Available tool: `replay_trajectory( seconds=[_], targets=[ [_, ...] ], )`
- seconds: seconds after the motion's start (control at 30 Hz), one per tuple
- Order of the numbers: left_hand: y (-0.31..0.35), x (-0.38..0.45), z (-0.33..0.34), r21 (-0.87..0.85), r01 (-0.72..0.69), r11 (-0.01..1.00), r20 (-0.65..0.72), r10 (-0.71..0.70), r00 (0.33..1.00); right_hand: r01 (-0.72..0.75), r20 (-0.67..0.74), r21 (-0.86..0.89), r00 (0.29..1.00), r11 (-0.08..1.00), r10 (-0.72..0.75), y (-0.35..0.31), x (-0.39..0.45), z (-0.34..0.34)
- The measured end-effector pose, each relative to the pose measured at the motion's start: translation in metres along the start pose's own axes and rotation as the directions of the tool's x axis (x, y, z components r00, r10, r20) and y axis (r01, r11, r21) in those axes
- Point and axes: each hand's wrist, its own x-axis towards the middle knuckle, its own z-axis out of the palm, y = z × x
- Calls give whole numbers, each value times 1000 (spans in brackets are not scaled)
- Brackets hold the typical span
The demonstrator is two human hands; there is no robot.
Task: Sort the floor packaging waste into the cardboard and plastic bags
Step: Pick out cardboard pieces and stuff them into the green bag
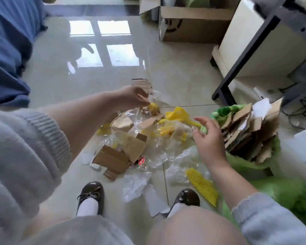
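While the left hand (131, 96) pinches a crumpled yellow plastic scrap (153, 106) to lift it from the floor pile, the right hand (208, 138) hovers open and empty beside the cardboard-stuffed green bag (237, 161).

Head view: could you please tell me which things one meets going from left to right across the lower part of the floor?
Folded cardboard box → clear plastic wrap → yellow ribbed sheet → green bag of cardboard pieces.
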Motion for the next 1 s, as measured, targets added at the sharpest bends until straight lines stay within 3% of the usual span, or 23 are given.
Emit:
replay_trajectory(
  seconds=[0.1,0.2,0.3,0.47,0.57,0.63,0.8,0.9,1.0],
  targets=[
    [-43,-8,-34,177,70,982,33,-77,996,19,237,-152,971,988,18,8,3,48],
    [-93,-10,-39,247,102,964,77,-125,989,76,483,-305,872,949,85,23,12,93],
    [-143,-10,-23,363,57,930,140,-115,983,260,651,-434,752,862,101,39,24,129],
    [-202,0,39,599,-175,781,269,9,963,723,861,-442,508,531,24,63,47,184],
    [-224,10,77,706,-327,628,369,68,927,886,944,-311,331,345,0,72,58,213],
    [-235,15,94,739,-328,588,361,64,930,942,970,-240,245,236,10,76,63,228],
    [-255,19,115,807,-298,510,227,197,954,973,975,-215,218,84,-36,89,69,249],
    [-265,15,129,795,-322,514,220,249,943,962,958,-268,273,59,-86,92,73,249],
    [-266,10,143,748,-339,571,198,295,935,961,958,-265,272,83,-93,99,74,248]
  ],
)
